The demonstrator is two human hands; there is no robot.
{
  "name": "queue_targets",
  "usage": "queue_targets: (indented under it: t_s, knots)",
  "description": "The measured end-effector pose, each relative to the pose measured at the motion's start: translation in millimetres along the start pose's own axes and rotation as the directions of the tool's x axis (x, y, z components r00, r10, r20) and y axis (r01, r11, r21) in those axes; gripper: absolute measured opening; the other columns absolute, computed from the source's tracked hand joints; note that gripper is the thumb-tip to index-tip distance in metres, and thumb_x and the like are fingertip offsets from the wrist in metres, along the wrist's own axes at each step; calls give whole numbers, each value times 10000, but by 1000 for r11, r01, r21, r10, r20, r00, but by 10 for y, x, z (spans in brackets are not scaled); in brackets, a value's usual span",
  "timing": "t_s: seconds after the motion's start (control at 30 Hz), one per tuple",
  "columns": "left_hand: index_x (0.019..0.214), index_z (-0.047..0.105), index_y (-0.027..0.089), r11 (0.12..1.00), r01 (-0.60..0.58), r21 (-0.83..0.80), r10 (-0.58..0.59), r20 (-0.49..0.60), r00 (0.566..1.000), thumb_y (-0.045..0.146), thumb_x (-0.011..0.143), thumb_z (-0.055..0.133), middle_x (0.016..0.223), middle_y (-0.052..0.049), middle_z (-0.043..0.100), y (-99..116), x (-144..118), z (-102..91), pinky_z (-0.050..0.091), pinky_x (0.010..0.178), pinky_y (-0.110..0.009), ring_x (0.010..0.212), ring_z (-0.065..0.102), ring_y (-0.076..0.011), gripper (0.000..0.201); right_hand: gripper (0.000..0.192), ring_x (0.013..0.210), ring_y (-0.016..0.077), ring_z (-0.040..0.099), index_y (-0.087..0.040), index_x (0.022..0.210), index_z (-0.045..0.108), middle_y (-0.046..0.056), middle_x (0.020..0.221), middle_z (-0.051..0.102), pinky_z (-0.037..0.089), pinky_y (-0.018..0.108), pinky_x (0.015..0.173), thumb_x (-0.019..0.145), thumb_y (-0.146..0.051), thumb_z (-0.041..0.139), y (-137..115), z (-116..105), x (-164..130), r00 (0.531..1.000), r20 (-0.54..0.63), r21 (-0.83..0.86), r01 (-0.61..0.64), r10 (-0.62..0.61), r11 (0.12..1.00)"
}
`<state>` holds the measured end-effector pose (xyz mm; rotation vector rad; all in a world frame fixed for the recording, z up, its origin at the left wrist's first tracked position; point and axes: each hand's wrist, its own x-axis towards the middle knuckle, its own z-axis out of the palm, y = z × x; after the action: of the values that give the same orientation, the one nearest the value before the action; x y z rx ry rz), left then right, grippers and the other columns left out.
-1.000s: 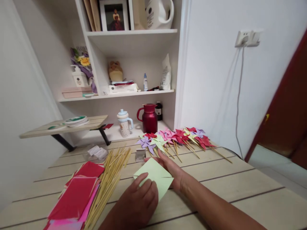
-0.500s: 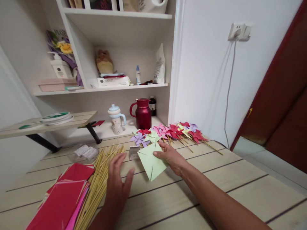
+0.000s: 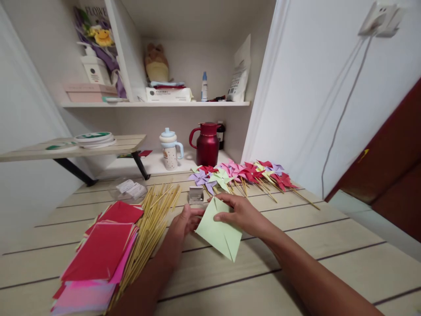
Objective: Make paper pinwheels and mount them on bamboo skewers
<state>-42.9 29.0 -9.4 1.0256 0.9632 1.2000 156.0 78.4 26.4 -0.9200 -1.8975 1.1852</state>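
A pale green paper square with slits cut in from its corners is pinched in my right hand. The thumb lies on the paper's upper face and the fingers are underneath. At the paper's left edge is my left hand, open, its fingers stretched toward the square and partly behind it. Whether they touch it I cannot tell. Just beyond the hands stands a small open box with tiny items inside. Finished paper pinwheels on sticks lie in a colourful row behind my right hand.
Thin wooden sticks lie in a bundle left of my left hand, beside stacked coloured paper. A clear plastic packet is behind them. A red jug and a spotted cup stand at the back, under a shelf.
My left hand has moved right, up to the paper's left edge. The green square has turned slightly in my right hand. The view has shifted left and down.
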Motion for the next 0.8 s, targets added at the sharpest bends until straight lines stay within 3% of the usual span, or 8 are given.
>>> queue_targets:
  t_s: [0.1,0.2,0.33,0.47,0.6,0.7,0.8]
  knots:
    - [980,746,118,999,7,35,-9,43,999,650,829,525,873,-115,750,66,-47,-13,471,820,-362,863,667,-267,596,273,874,210,651,-201,985,696,16,924,708,499,302,752,714,-207,729,18,29,-6,999,49,-95,8,-4,995]
    - [971,755,132,991,8,135,-20,90,996,565,757,684,884,-93,747,72,-55,-5,465,772,-320,831,654,-240,488,279,872,215,661,-212,995,706,12,938,726,500,302,743,719,-225,734,38,25,-5,996,87,-142,25,-12,990]
    - [846,762,136,971,49,234,-59,37,998,483,672,790,820,-72,744,2,-21,10,448,675,-271,723,637,-191,389,333,897,218,664,-236,1038,715,8,979,735,498,304,761,708,-233,758,47,24,-5,993,108,-134,67,-53,989]
    - [789,764,127,968,93,232,-80,-63,995,495,644,801,742,-77,745,-42,6,12,446,642,-270,670,642,-193,397,383,977,230,646,-236,1113,692,36,1080,713,496,325,808,733,-244,742,54,39,-7,999,28,-24,47,-47,999]
    - [832,766,124,990,71,119,-51,-160,986,485,632,813,785,-86,760,-19,0,9,474,663,-293,694,658,-210,416,575,1078,236,598,-263,1278,587,58,1234,642,478,349,876,729,-250,758,76,41,-16,999,-31,183,-29,36,983]
    - [928,754,119,999,34,-11,-35,-162,986,443,699,786,826,-93,767,10,-25,12,496,706,-310,731,677,-218,398,699,867,197,631,-263,1322,539,22,972,686,487,330,780,676,-233,805,94,58,-23,990,-11,336,-131,142,933]
    - [1016,738,116,993,18,-114,-35,-147,988,404,758,751,866,-102,773,41,-48,25,511,732,-313,792,697,-230,387,664,684,152,593,-233,1264,586,-47,685,603,466,293,690,645,-229,827,99,99,-21,977,-41,433,-171,208,885]
